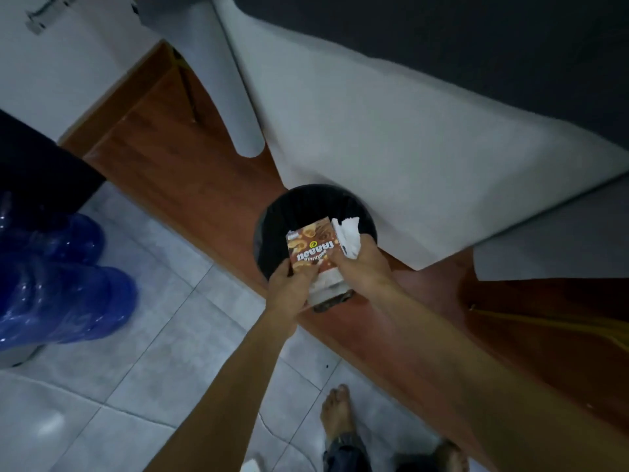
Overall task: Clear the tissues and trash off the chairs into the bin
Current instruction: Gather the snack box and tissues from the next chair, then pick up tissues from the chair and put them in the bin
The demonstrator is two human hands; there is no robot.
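A round bin [272,219] lined with a black bag stands against the wooden base. Both my hands are held over its mouth. My left hand [289,289] grips the lower edge of a brown snack wrapper [311,248] with printed snack pictures. My right hand [362,264] is closed on a crumpled white tissue [347,236], which sticks up beside the wrapper. A pale, crumpled piece [323,284] hangs below the wrapper between my hands; I cannot tell what it is.
A wooden base [163,155] runs diagonally, with white cushioned seating [391,148] above it. Two blue water jugs [61,294] lie on the tiled floor at left beside a dark cabinet [37,172]. My bare feet [337,413] stand on the tiles below.
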